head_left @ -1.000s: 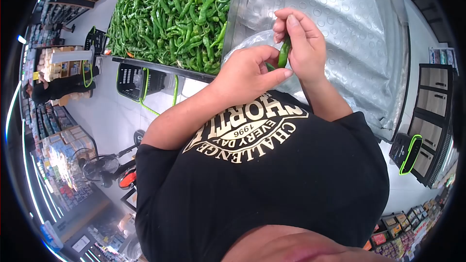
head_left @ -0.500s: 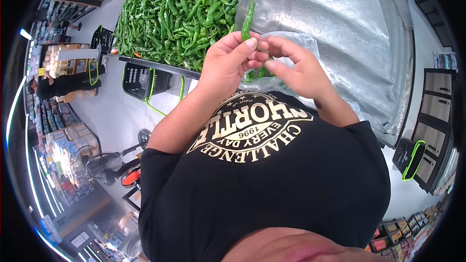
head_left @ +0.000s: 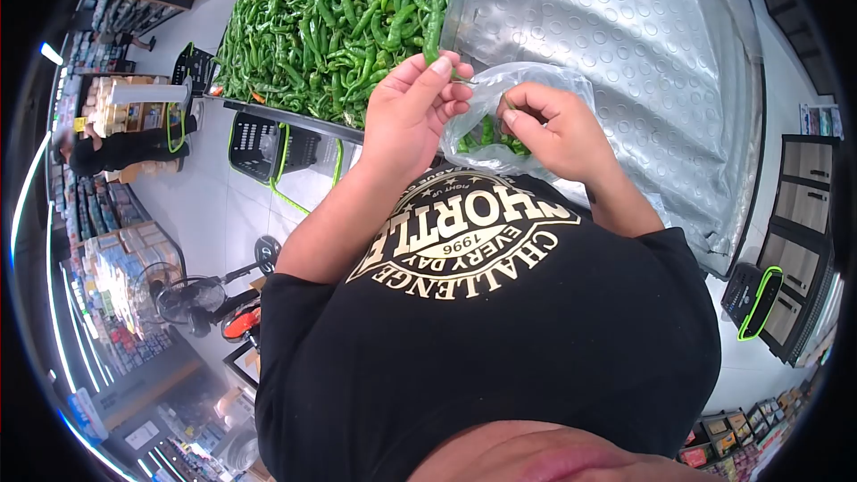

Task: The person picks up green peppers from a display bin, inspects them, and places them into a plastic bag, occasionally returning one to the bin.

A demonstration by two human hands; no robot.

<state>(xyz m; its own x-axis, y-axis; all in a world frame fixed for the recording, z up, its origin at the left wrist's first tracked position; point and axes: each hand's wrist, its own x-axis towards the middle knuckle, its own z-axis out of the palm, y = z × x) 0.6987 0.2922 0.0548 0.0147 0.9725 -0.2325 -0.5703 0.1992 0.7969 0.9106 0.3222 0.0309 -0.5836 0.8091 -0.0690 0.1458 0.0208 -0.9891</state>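
My left hand (head_left: 406,112) pinches a green chili pepper (head_left: 433,38) between thumb and fingertips. The pepper stands roughly upright, its stem end by my fingers, with the pepper pile behind it. To the right, my right hand (head_left: 561,129) is closed, thumb against curled fingers, over a clear plastic bag (head_left: 576,80). Something thin and greenish shows at its fingertips, too small to name. Inside the open-mouthed bag lie several green peppers (head_left: 486,132), partly hidden by the plastic and my right hand.
A big heap of green peppers (head_left: 330,27) fills the display at upper left. Beside it lies a silvery dimpled sheet (head_left: 625,18). Black baskets with green handles (head_left: 254,145) stand below the display's edge. A person in dark clothes (head_left: 125,152) is by the shelves at far left.
My hands have moved apart: the left shifted left with the pepper, the right drew away from the stem end, down and right to the bag. The bag's mouth now shows more.
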